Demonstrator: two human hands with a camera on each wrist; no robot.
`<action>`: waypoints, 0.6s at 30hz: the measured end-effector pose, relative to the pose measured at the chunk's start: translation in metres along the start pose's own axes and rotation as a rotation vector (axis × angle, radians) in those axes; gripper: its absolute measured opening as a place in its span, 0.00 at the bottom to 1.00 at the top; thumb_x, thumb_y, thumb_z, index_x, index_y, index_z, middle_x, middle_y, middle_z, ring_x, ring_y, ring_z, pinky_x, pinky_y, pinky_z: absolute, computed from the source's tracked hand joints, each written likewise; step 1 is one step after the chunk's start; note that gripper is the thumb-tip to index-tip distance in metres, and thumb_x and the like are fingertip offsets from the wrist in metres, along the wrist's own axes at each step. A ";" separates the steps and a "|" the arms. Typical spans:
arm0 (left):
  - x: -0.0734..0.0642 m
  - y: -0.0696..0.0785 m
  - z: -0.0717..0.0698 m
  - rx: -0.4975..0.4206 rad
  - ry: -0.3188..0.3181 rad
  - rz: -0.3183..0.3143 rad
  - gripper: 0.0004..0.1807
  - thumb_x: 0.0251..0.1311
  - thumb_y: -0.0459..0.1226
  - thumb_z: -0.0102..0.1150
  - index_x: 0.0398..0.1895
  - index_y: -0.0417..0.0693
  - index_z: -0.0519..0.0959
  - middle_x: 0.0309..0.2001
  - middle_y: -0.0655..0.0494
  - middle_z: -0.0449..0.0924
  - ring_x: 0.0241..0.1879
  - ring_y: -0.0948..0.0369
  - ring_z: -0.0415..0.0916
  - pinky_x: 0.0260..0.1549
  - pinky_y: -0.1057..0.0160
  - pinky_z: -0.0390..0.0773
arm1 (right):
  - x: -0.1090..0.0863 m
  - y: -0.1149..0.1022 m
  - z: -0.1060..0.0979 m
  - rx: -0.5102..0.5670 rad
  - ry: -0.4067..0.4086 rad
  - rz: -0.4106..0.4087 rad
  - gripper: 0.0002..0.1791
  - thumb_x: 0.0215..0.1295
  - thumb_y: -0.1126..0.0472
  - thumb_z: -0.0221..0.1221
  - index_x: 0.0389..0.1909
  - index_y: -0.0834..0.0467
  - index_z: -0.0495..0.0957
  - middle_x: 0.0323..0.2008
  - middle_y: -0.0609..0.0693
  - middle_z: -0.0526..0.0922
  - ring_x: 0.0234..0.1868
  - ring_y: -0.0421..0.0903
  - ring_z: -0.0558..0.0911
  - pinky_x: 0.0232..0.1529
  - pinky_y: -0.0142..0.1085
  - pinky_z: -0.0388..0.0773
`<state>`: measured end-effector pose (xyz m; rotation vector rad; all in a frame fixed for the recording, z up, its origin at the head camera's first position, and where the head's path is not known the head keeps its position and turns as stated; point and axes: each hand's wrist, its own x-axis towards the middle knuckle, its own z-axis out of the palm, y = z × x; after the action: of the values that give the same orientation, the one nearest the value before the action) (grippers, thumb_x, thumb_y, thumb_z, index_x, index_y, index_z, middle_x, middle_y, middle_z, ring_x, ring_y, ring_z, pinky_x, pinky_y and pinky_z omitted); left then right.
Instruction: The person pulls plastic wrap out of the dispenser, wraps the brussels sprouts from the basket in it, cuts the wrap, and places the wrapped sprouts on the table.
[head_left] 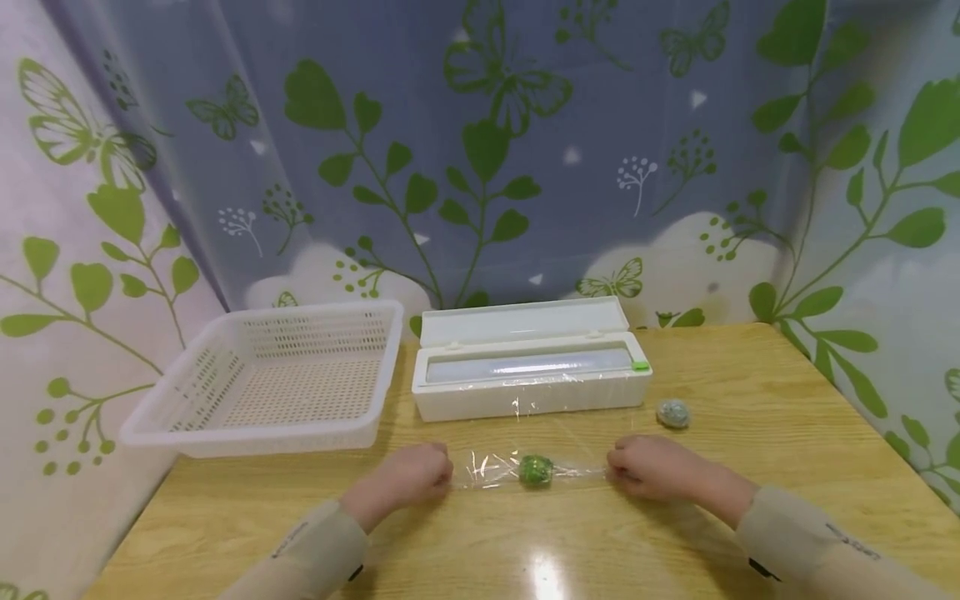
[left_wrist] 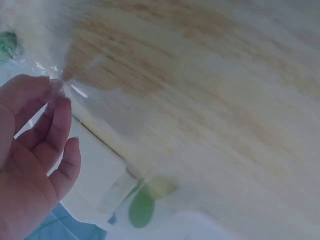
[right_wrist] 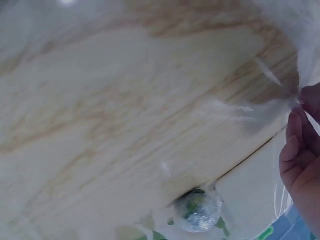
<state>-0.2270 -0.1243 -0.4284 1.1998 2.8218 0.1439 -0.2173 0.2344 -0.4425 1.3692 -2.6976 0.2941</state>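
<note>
A small round green object (head_left: 536, 470) lies in a strip of clear plastic wrap (head_left: 483, 471) between the two hands, near the table's middle. The left hand (head_left: 411, 475) pinches the wrap's left end, gathered between thumb and fingers; the left wrist view shows that hand (left_wrist: 30, 145) close up. At the other end, the right hand (head_left: 651, 468) pinches the wrap, drawn narrow there. In the right wrist view this hand (right_wrist: 306, 160) is partly cut off by the frame edge. What kind of thing the green object is cannot be made out.
Behind the wrap stands a white cling film dispenser (head_left: 525, 406), lid raised, with a film roll inside. A small film-wrapped ball (head_left: 673, 413) sits beyond the right hand. To the left is a white plastic basket (head_left: 285, 439) on the wooden table (head_left: 465, 550).
</note>
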 end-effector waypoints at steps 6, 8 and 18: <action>-0.002 -0.009 0.007 -0.268 0.006 -0.002 0.10 0.55 0.31 0.51 0.17 0.48 0.71 0.17 0.65 0.66 0.19 0.69 0.61 0.21 0.69 0.66 | -0.005 0.005 -0.002 0.304 -0.001 0.102 0.10 0.54 0.69 0.55 0.21 0.52 0.69 0.21 0.37 0.64 0.22 0.33 0.63 0.22 0.27 0.64; -0.001 -0.012 0.007 -0.371 0.020 -0.024 0.09 0.56 0.31 0.50 0.20 0.45 0.73 0.18 0.64 0.67 0.20 0.69 0.62 0.21 0.68 0.66 | -0.005 0.008 -0.003 0.401 0.027 0.160 0.09 0.58 0.69 0.53 0.23 0.53 0.68 0.20 0.38 0.65 0.22 0.33 0.63 0.21 0.28 0.64; 0.007 -0.021 0.000 -0.525 0.073 -0.159 0.08 0.59 0.30 0.46 0.25 0.39 0.74 0.20 0.59 0.70 0.20 0.66 0.64 0.20 0.67 0.67 | 0.002 0.013 -0.014 0.476 0.030 0.216 0.06 0.58 0.62 0.56 0.25 0.57 0.70 0.19 0.39 0.68 0.21 0.33 0.66 0.21 0.29 0.66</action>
<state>-0.2467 -0.1343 -0.4309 0.8618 2.6607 0.8677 -0.2290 0.2431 -0.4301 1.1401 -2.8661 1.0219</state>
